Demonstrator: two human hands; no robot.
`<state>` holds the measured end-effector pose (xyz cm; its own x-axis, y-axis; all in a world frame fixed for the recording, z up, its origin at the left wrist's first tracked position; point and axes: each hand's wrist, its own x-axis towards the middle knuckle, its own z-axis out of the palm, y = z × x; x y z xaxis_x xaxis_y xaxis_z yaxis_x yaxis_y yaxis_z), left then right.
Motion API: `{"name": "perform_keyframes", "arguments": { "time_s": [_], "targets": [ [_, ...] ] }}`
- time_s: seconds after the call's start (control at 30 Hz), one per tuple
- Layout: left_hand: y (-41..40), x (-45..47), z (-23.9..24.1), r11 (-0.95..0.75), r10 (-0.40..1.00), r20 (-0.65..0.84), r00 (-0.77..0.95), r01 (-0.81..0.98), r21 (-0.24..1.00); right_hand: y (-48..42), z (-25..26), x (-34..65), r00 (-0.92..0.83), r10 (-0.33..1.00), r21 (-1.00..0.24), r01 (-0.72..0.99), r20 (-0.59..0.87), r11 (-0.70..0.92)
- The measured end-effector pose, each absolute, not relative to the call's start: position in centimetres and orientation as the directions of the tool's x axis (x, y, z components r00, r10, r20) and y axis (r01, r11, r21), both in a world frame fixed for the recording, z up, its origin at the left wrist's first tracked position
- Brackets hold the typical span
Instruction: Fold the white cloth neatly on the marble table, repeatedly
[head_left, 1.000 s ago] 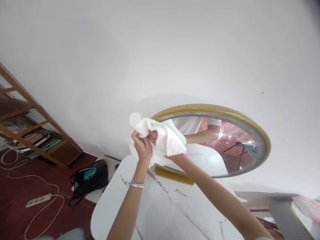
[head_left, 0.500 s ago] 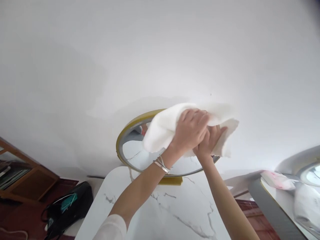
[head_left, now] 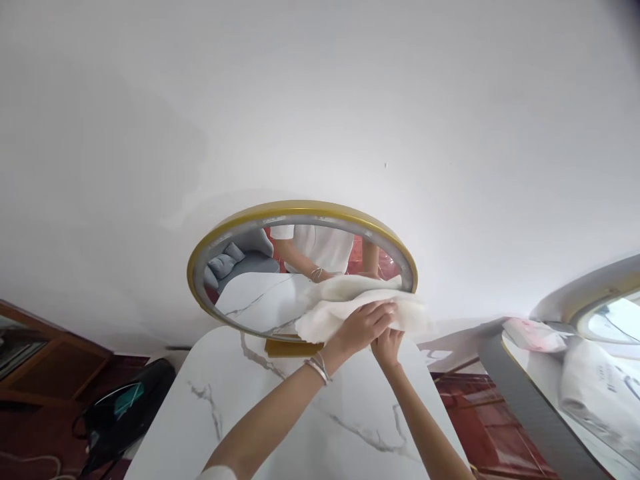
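A round mirror [head_left: 260, 293] with a gold rim stands on a white marble table [head_left: 280, 413] against a white wall. Both hands press a white cloth [head_left: 350, 310] to the lower right of the glass. My left hand [head_left: 363, 325], with bracelets on its wrist, lies on top of the cloth with fingers curled over it. My right hand [head_left: 387, 343] sits just below and behind the left, gripping the cloth's lower edge. The mirror reflects a person's white shirt and arms.
A black bag [head_left: 125, 407] lies on the dark red floor at the left, beside a wooden shelf [head_left: 35, 353]. At the right stands another framed mirror or panel [head_left: 575, 373] with white and pink bundles [head_left: 530, 332] near it.
The cloth and both hands have moved from the mirror's upper right down to its lower right edge. The camera has shifted, so more of the mirror now shows.
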<state>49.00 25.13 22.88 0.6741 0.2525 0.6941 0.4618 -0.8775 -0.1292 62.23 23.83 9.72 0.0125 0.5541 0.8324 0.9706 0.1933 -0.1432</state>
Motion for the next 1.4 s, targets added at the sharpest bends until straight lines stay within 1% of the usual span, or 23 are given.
{"name": "perform_keyframes", "arguments": {
  "time_s": [0.07, 0.1, 0.17, 0.23, 0.33, 0.43, 0.47, 0.5, 0.57, 0.67, 0.73, 0.8, 0.87, 0.93, 1.07, 1.13, 1.2, 1.3, 1.4],
  "targets": [
    [24.3, 48.3, 20.0, -0.863, 0.35, 0.695, 0.627, 0.504, -0.02, 22.6, 7.1, 62.2, -0.01, 0.521, -0.113, 0.973, 0.853, 0.202],
    [23.8, 47.9, 18.6, -0.846, 0.413, 0.685, 0.601, 0.531, 0.044, 22.0, 6.2, 62.2, -0.036, 0.519, -0.101, 0.967, 0.854, 0.232],
    [22.7, 47.1, 16.0, -0.796, 0.54, 0.634, 0.554, 0.581, 0.169, 20.6, 4.9, 62.1, -0.122, 0.556, -0.091, 0.936, 0.822, 0.34],
    [21.2, 46.1, 13.4, -0.723, 0.656, 0.563, 0.503, 0.633, 0.278, 18.9, 4.2, 61.9, -0.228, 0.613, -0.11, 0.879, 0.757, 0.464],
    [17.8, 43.9, 9.4, -0.602, 0.789, 0.427, 0.443, 0.696, 0.39, 15.6, 4.1, 61.4, -0.38, 0.729, -0.223, 0.783, 0.569, 0.581],
    [13.9, 41.1, 5.6, -0.506, 0.861, 0.305, 0.407, 0.743, 0.437, 12.0, 4.5, 61.0, -0.493, 0.803, -0.347, 0.728, 0.335, 0.592],
    [12.7, 40.3, 4.5, -0.481, 0.876, 0.281, 0.393, 0.758, 0.441, 10.9, 4.6, 61.0, -0.512, 0.807, -0.38, 0.712, 0.294, 0.59],
    [11.8, 39.5, 3.7, -0.456, 0.889, 0.263, 0.375, 0.773, 0.44, 10.0, 4.7, 61.1, -0.512, 0.81, -0.406, 0.701, 0.285, 0.586],
    [10.6, 38.5, 2.5, -0.414, 0.91, 0.229, 0.347, 0.797, 0.439, 8.7, 4.8, 61.7, -0.436, 0.831, -0.44, 0.707, 0.345, 0.554],
    [10.3, 38.2, 2.2, -0.345, 0.938, 0.161, 0.306, 0.812, 0.47, 8.4, 4.8, 63.2, -0.17, 0.881, -0.506, 0.764, 0.441, 0.401],
    [10.6, 38.5, 2.6, -0.311, 0.949, 0.116, 0.294, 0.805, 0.504, 8.8, 4.9, 64.2, 0.021, 0.899, -0.574, 0.775, 0.438, 0.262],
    [11.0, 38.9, 3.1, -0.286, 0.954, 0.083, 0.288, 0.793, 0.538, 9.4, 5.3, 64.9, 0.121, 0.905, -0.624, 0.76, 0.409, 0.18],
    [11.2, 39.2, 3.7, -0.275, 0.955, 0.064, 0.29, 0.777, 0.566, 10.2, 5.9, 65.3, 0.112, 0.923, -0.646, 0.745, 0.368, 0.166],
    [11.3, 39.2, 4.7, -0.287, 0.946, 0.044, 0.321, 0.764, 0.578, 11.0, 6.5, 65.4, 0.051, 0.95, -0.651, 0.74, 0.307, 0.17],
    [11.9, 39.0, 7.6, -0.359, 0.891, -0.011, 0.454, 0.719, 0.595, 12.8, 7.0, 65.6, -0.024, 0.989, -0.679, 0.724, 0.148, 0.119],
    [12.7, 38.8, 9.2, -0.389, 0.868, -0.016, 0.497, 0.699, 0.6, 13.7, 7.3, 65.9, -0.058, 0.996, -0.702, 0.706, 0.068, 0.09],
    [13.7, 38.4, 10.4, -0.444, 0.853, 0.026, 0.521, 0.699, 0.561, 14.4, 7.6, 66.3, -0.112, 0.994, -0.717, 0.692, 0.007, 0.083],
    [15.3, 37.8, 11.3, -0.568, 0.806, 0.13, 0.578, 0.692, 0.446, 15.1, 8.6, 66.8, -0.212, 0.976, -0.727, 0.679, -0.054, 0.107],
    [16.2, 36.9, 11.2, -0.668, 0.727, 0.153, 0.669, 0.639, 0.38, 15.7, 9.9, 67.3, -0.274, 0.958, -0.725, 0.678, -0.09, 0.126]
  ]
}}
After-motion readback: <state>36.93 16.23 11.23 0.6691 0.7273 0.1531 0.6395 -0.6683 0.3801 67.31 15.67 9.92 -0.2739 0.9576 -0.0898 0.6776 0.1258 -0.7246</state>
